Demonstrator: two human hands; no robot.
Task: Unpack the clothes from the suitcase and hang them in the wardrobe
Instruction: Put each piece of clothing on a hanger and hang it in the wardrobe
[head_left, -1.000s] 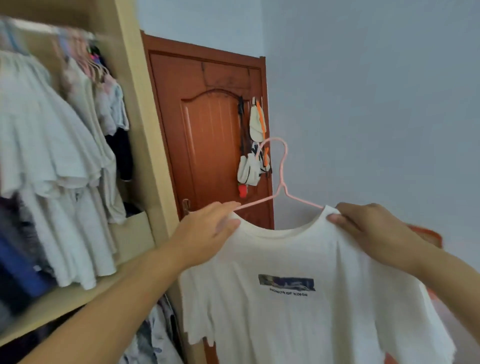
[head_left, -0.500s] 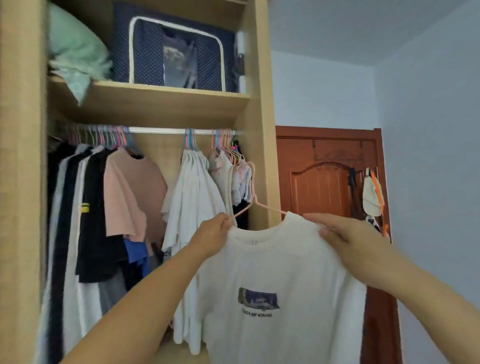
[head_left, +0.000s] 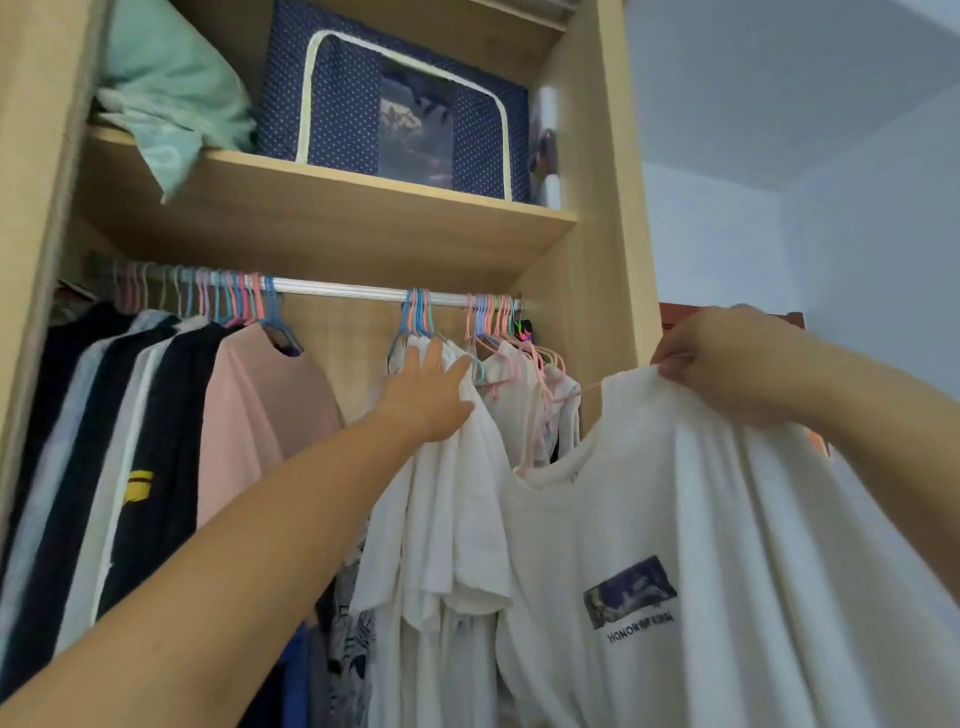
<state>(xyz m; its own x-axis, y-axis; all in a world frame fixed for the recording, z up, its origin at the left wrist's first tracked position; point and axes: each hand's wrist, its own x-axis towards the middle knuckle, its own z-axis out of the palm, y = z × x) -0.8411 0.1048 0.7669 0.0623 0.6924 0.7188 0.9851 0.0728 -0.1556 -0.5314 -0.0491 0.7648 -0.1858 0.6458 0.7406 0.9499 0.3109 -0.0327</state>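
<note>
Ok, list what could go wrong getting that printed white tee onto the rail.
1. The right hand alone holds the printed white T-shirt at one shoulder; it hangs tilted and could slide off its pink hanger.
2. The left hand pressing the hung white shirts might knock one off the rail.

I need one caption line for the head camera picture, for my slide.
Right hand holds a white T-shirt while left hand presses hanging shirts aside.
</note>
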